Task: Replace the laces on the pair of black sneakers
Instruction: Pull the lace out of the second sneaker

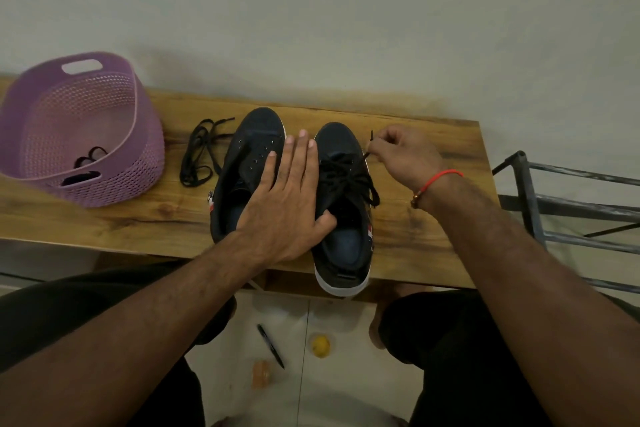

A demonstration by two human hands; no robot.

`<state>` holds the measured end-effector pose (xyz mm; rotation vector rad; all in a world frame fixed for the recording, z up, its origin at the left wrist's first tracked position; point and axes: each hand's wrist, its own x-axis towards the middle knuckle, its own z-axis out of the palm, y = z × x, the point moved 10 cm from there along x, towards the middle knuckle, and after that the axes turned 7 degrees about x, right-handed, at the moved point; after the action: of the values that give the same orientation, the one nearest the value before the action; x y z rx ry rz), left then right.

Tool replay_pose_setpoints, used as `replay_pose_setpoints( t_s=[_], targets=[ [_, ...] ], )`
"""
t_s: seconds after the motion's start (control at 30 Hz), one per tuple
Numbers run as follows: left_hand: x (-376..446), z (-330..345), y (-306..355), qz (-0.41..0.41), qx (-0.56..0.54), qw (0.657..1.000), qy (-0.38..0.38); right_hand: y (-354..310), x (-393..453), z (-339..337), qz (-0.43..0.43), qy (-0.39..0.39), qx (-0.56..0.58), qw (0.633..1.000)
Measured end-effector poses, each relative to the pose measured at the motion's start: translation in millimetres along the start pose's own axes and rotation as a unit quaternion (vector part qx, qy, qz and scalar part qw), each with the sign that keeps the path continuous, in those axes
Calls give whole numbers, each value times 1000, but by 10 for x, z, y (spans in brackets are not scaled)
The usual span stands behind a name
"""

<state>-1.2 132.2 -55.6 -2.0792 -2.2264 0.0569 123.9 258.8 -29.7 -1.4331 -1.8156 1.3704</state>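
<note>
Black sneakers: we see the pair side by side on the wooden tabletop (433,218), toes pointing away from us; the left sneaker (249,156) shows bare eyelets, the right sneaker (341,218) is laced.
Lace in work: the black lace (346,177) crosses the right sneaker's eyelets, and one end (371,139) rises just past its outer edge.
Right hand: our right hand (401,156) pinches that lace end between thumb and fingertips, the other fingers curled in.
Left hand: our left hand (291,198) lies flat with straight, spread fingers across the gap between the two sneakers, pressing them down and gripping nothing.
Loose lace: a second black lace (201,156) lies in a heap on the tabletop, just left of the left sneaker.
Basket: a purple perforated basket (131,163) stands at the left end with something dark inside, perhaps more laces; we cannot tell.
Handling, lace: we judge it limp, light and prone to snag in the eyelets; we take it at the stiff tip and draw it one crossing at a time.
Handling, sneakers: we judge them light, with soft uppers and firm soles, so they slide when a lace is tugged; we steady them from above, near the tongue.
</note>
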Motion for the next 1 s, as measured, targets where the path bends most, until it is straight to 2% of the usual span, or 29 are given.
replay_pose_setpoints(
  t_s=[0.07, 0.2, 0.37, 0.43, 0.47, 0.53, 0.63, 0.77, 0.83, 0.9, 1.0],
  targets=[
    [-5, 3, 4, 2, 5, 1000, -3, 29, 36, -152, 16, 36, 28, 999],
    [-8, 11, 10, 1, 13, 1000, -11, 95, 56, -206, 36, 51, 58, 996],
    [-20, 36, -11, 1, 10, 1000, -16, 59, 106, -751, 32, 187, 122, 974],
    [-22, 43, -7, 3, 12, 1000, -18, 97, 120, -939, 44, 198, 142, 969],
    [-19, 45, -6, 4, 11, 1000, -19, 110, 128, -954, 49, 184, 124, 974],
    [-16, 43, -1, 3, 3, 1000, -21, 94, 158, -807, 38, 111, 8, 993],
    [-17, 38, -11, 1, -10, 1000, -18, -105, 76, -385, -42, -4, -176, 984],
    [31, 18, -48, -7, -84, 996, -28, -480, -156, 93, -201, -126, -233, 943],
    [65, -4, -65, -10, -132, 991, -30, -448, -232, 266, -222, -173, -275, 919],
    [78, -7, -61, -4, -131, 991, -29, -324, -212, 379, -230, -189, -328, 896],
    [66, 32, -46, -1, -94, 995, -32, -201, -174, 447, -206, -207, -343, 893]
  ],
)
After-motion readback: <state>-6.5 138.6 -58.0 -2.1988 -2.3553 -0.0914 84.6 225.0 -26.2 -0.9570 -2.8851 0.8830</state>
